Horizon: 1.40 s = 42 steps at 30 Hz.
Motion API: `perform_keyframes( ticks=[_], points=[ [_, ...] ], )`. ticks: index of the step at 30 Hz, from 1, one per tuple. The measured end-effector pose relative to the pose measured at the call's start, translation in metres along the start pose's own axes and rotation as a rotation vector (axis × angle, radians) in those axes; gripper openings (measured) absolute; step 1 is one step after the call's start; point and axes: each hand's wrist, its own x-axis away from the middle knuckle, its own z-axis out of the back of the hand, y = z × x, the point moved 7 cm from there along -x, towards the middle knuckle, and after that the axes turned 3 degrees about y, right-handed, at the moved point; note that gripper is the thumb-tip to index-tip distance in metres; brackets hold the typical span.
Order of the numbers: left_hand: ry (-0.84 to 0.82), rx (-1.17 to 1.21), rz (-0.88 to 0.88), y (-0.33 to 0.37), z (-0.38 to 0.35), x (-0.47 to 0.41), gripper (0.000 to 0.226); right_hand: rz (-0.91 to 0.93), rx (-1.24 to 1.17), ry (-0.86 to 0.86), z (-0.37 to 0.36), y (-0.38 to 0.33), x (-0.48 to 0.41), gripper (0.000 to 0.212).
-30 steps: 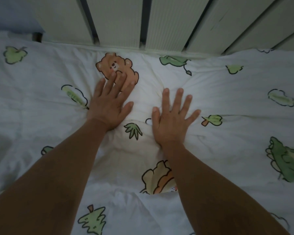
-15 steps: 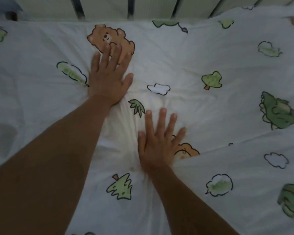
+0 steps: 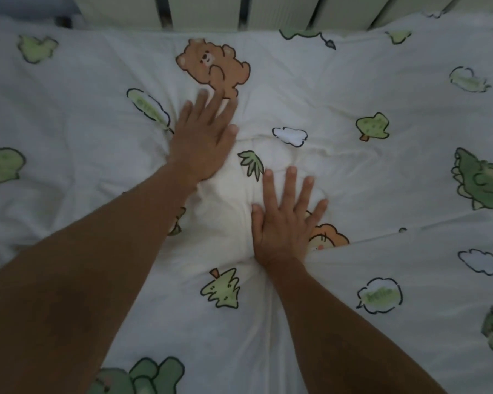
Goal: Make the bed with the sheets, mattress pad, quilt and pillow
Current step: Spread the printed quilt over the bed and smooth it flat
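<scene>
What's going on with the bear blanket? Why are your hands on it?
A person is making the bed. Both hands lie flat on the printed quilt, fingers straight: the left hand has its fingertips at the brown bear, and the right hand is nearer the person, beside a fold. The cloth between them is puffed and wrinkled, so they are probably smoothing it out. Neither hand holds anything.

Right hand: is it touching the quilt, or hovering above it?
Touching. Head view shows the right hand flat on the quilt, fingers spread, fabric creasing around its palm.
</scene>
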Motion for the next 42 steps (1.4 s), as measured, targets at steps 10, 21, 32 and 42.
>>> perform_keyframes(
  ticks=[10, 21, 32, 42],
  points=[
    [0.004, -0.142, 0.111, -0.003, 0.003, 0.192, 0.055, 0.013, -0.002, -0.001, 0.003, 0.001, -0.002, 0.060],
    [0.092, -0.290, 0.144, -0.004, -0.010, 0.201, 0.052, 0.050, -0.042, 0.038, -0.001, 0.000, -0.002, 0.060],
    [0.152, -0.241, 0.122, -0.009, -0.014, 0.202, 0.053, 0.129, -0.019, 0.038, 0.000, 0.003, 0.004, 0.063],
    [0.104, -0.193, 0.090, -0.002, -0.008, 0.212, 0.059, 0.411, -0.020, 0.117, 0.000, 0.001, 0.156, 0.075]
  ],
)
